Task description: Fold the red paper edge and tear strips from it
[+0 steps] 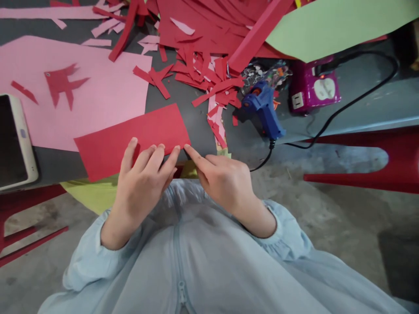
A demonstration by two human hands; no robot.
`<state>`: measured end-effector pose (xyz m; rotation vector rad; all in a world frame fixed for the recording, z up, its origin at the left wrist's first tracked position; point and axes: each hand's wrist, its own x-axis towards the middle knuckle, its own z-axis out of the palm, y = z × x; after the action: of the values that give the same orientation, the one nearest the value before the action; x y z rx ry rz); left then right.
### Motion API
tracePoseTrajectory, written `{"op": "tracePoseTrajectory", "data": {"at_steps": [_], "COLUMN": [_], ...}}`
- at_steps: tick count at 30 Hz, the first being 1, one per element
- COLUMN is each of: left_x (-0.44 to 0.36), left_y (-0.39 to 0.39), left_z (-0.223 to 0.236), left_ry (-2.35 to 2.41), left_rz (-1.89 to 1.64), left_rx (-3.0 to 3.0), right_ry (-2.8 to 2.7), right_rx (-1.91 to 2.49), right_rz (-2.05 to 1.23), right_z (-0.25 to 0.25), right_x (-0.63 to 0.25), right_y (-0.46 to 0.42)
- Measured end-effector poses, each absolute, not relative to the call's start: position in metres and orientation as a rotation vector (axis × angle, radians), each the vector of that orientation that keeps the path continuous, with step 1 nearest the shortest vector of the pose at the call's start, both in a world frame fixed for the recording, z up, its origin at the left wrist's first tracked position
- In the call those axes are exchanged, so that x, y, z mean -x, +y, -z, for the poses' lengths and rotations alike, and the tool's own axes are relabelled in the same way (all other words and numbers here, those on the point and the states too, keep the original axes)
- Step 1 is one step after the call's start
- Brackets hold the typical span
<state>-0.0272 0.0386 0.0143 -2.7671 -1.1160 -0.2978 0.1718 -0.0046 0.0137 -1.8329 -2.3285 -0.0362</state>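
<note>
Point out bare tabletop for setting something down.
Bare tabletop shows between the red paper rectangle and the paper scraps, and between smartphone and rectangle. Right of the purple power cube there's more, crossed by a black cord. The far middle is crowded: scraps heaped up to the glue gun.

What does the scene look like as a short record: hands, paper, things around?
left hand: fingers on the red paper
right hand: index finger at the red paper's near right corner
left side: red fish cutout on pink sheet; phone
right side: blue glue gun; purple socket box
beyond: paper scraps; green sheet
</note>
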Motion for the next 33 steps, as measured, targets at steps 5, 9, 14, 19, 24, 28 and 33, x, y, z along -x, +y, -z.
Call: {"op": "tracePoseTrajectory", "data": {"at_steps": [5,9,14,19,24,28,33], "left_x": [0.029,0.029,0.028,0.026,0.02,0.02,0.02], "left_y": [0.039,0.039,0.038,0.035,0.03,0.029,0.029], "left_z": [-0.014,-0.013,-0.012,-0.011,-0.014,-0.015,-0.015], "left_ry": [-1.08,-1.088,-1.124,-1.221,-1.216,-1.193,-1.161], "left_rz": [0.285,0.275,0.266,0.311,0.255,0.258,0.229], "left_rx": [2.774,2.763,2.769,2.809,2.726,2.73,2.71], "right_ry": [-2.301,-2.289,-2.298,-2.311,-2.34,-2.266,-2.244], "right_rx": [1.883,1.932,1.933,2.031,2.026,1.999,1.878], "right_rz": [-0.074,-0.163,-0.225,-0.259,-0.365,-0.37,-0.249], "right_z": [-0.014,-0.015,-0.015,-0.015,-0.016,-0.014,-0.01], "right_x": [-0.17,-0.164,-0.163,-0.163,-0.163,-0.165,-0.165], "right_y": [-0.006,-0.007,-0.008,-0.008,-0.008,-0.01,-0.012]}}
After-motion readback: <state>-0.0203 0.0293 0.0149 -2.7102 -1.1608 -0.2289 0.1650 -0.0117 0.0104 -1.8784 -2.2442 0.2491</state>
